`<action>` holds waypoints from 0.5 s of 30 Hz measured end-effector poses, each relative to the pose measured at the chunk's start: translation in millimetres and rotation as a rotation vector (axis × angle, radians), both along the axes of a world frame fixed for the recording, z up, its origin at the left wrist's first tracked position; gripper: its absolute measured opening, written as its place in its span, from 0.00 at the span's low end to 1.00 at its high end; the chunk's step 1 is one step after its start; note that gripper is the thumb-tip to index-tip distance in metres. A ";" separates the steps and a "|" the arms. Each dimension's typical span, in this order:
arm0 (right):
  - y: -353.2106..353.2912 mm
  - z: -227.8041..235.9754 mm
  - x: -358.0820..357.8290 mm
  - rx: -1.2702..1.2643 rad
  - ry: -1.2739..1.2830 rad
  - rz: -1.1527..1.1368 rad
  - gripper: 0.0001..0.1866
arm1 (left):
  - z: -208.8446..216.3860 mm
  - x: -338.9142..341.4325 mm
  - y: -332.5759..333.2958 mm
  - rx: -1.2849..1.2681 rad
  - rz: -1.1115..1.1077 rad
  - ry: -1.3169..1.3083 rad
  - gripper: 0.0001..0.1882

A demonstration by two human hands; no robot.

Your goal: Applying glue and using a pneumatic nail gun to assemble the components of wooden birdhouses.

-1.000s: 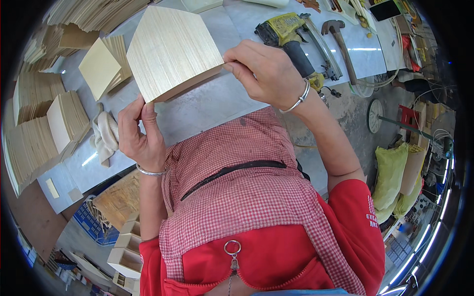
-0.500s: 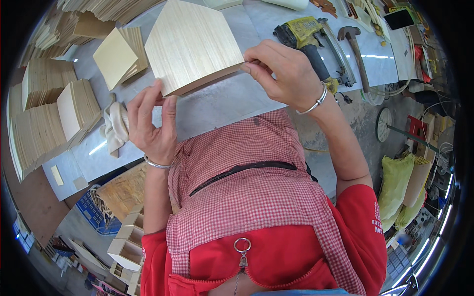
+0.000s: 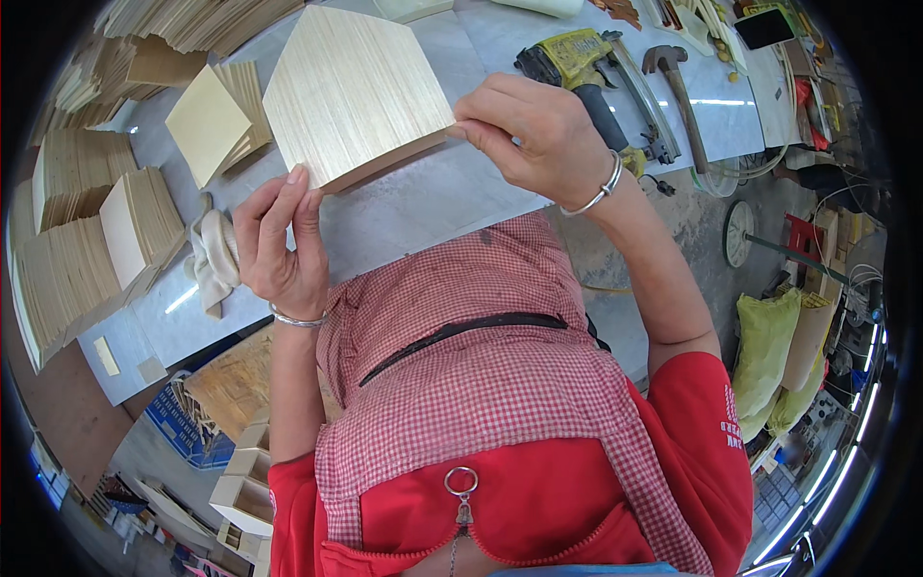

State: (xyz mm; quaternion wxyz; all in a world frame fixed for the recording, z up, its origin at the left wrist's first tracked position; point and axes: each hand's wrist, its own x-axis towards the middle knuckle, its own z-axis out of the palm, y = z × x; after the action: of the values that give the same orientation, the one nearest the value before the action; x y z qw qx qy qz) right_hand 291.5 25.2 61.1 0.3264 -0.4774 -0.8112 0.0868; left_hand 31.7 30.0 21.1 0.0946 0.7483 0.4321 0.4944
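Note:
A pale wooden box with a pointed, house-like outline [image 3: 351, 96] lies on the worktable in front of me, its peak facing away. My left hand [image 3: 282, 245] has its fingertips and thumb closed on the near left corner. At the near right corner, my right hand [image 3: 538, 139] pinches the edge between thumb and bent fingers. A dark gap shows under the top panel along the near edge, but the inside is hidden from view.
Right of the box lie a yellow and black nail gun [image 3: 577, 58] and a claw hammer [image 3: 678, 96]. Thin square boards [image 3: 207, 125] and stacked wooden panels [image 3: 82, 250] stand at the left. A crumpled whitish cloth [image 3: 213, 252] sits beside my left hand.
The whole scene has slid slightly left in the picture. Both hands keep their hold on the same two corners, and the box has hardly moved relative to the table.

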 end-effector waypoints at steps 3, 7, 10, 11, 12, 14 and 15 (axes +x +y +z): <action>-2.9 -1.0 -3.2 0.007 0.025 -0.037 0.06 | 2.8 2.7 0.1 0.016 0.002 0.016 0.11; -7.7 -6.2 -0.9 0.018 0.068 -0.058 0.05 | 2.5 2.6 0.2 0.019 -0.005 0.026 0.11; -13.6 -9.9 8.5 -0.003 0.060 -0.080 0.06 | 1.8 2.1 0.8 0.025 0.000 0.048 0.11; -17.1 -10.0 15.6 -0.006 0.040 -0.168 0.07 | 1.2 1.4 0.6 0.028 0.008 0.053 0.11; -20.8 -10.3 23.9 -0.010 0.019 -0.255 0.08 | 0.9 0.9 0.7 0.031 0.016 0.057 0.11; -26.2 -13.6 51.3 0.042 -0.085 -0.361 0.10 | 1.8 1.6 0.3 0.036 0.016 0.058 0.11; -29.3 -15.9 63.4 0.095 -0.190 -0.463 0.12 | 2.3 1.3 -0.2 0.040 0.019 0.061 0.11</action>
State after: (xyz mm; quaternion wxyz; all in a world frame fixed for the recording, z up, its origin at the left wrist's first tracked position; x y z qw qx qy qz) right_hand 354.8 -4.1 45.2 0.2820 -0.6406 -0.7104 -0.0737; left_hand 33.0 29.8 23.4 0.0615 0.7605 0.4320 0.4809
